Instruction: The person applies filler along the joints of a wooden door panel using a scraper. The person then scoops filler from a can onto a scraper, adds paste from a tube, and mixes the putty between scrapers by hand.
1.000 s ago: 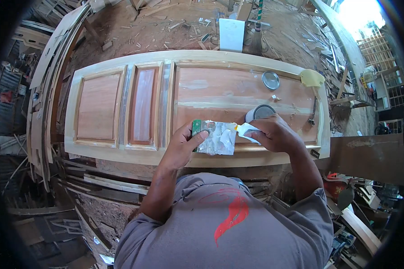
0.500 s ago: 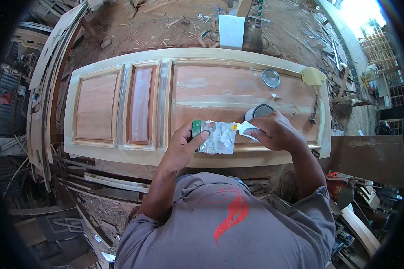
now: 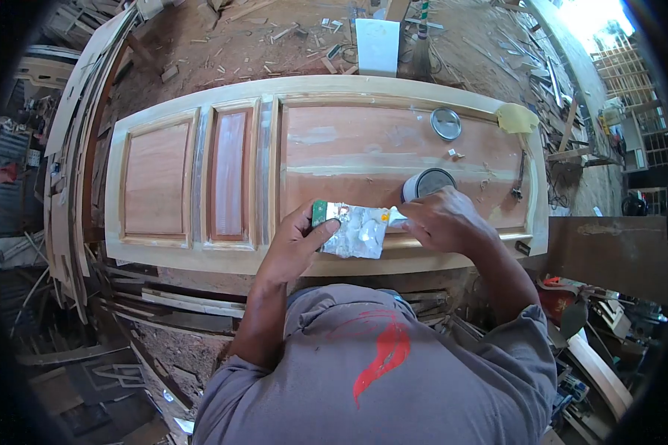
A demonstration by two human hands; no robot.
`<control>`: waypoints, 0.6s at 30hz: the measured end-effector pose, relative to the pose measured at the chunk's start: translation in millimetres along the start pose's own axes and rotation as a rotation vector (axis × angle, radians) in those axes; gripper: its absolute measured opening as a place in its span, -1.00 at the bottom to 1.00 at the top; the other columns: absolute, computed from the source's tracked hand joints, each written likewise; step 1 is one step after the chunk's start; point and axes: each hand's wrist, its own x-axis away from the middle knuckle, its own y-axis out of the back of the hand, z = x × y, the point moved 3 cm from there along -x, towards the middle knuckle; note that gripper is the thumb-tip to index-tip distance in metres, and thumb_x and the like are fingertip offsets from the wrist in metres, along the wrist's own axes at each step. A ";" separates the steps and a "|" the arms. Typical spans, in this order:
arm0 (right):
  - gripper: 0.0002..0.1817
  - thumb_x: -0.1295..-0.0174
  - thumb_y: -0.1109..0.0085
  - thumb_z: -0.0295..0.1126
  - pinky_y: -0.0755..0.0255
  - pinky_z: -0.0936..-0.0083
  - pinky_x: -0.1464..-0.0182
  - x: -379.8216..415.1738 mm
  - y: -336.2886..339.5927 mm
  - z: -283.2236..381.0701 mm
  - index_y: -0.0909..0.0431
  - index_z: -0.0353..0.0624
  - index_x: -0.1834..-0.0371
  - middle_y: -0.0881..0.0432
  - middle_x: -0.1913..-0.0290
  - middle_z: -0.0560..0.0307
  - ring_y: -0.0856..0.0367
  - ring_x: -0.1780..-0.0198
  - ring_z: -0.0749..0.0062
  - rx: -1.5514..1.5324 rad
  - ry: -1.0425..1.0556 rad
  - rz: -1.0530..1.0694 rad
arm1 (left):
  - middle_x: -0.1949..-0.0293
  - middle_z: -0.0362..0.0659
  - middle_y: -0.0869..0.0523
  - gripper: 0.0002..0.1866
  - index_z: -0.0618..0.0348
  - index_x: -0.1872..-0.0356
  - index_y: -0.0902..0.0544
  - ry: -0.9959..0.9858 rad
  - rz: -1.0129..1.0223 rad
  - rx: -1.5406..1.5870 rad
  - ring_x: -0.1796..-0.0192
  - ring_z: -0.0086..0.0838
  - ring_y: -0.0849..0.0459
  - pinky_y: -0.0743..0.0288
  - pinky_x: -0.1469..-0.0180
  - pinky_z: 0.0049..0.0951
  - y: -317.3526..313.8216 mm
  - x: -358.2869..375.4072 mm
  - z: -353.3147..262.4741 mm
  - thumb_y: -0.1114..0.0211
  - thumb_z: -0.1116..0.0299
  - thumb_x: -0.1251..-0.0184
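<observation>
My left hand [image 3: 293, 241] is closed around a small flat mixing board [image 3: 352, 239] with a green end, its thumb on top. White putty is smeared over the board, with a yellow dab near its right edge. My right hand [image 3: 453, 222] is closed on a small white tube [image 3: 395, 216], mostly hidden by the fingers, whose tip is at the yellow dab. Just beyond the right hand, an open can [image 3: 432, 180] stands on a panelled wooden door [image 3: 334, 159]. Pale filler streaks mark the door's panels.
On the door lie a round metal lid [image 3: 446, 123], small white pieces [image 3: 454, 153], a yellowish sheet [image 3: 517, 118] at the far right corner and a dark slender tool [image 3: 520, 178]. Stacked boards [image 3: 82, 111] stand at left. Wood scraps litter the ground beyond.
My right hand has turned and lowered slightly, covering more of the white tube. The board in my left hand has shifted slightly left. More of the can shows.
</observation>
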 end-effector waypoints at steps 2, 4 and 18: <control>-0.71 -0.32 -0.25 -0.22 -0.49 -0.04 0.21 -0.4 -6.4 -5.5 -0.66 -0.18 0.04 -0.71 0.29 -0.19 -0.70 0.22 -0.17 -0.128 -0.028 -0.047 | 0.04 -0.23 -0.74 -0.72 0.26 -0.19 -0.61 0.003 -0.011 0.023 0.02 -0.62 -0.66 -0.57 -0.06 -0.49 2.9 0.3 1.9 -0.28 0.43 -0.55; -0.67 -0.35 -0.24 -0.18 -0.50 -0.06 0.15 -1.6 -22.7 -16.2 -0.65 -0.20 0.01 -0.73 0.23 -0.24 -0.70 0.17 -0.22 -0.259 -0.056 -0.107 | 0.02 -0.22 -0.73 -0.72 0.26 -0.20 -0.61 0.002 -0.029 0.095 -0.01 -0.62 -0.66 -0.56 -0.11 -0.49 9.5 -1.7 8.0 -0.27 0.44 -0.56; -0.55 -0.31 -0.29 -0.13 -0.57 -0.03 -0.02 -76.5 -374.6 -157.8 -0.51 -0.17 -0.14 -0.75 0.12 -0.24 -0.73 0.07 -0.26 -0.392 -0.556 -0.378 | -0.12 -0.07 -0.75 -0.57 0.23 -0.34 -0.48 0.134 -0.287 0.445 -0.05 -0.32 -0.82 -0.85 0.05 -0.30 0.7 -13.8 50.9 -0.24 0.32 -0.55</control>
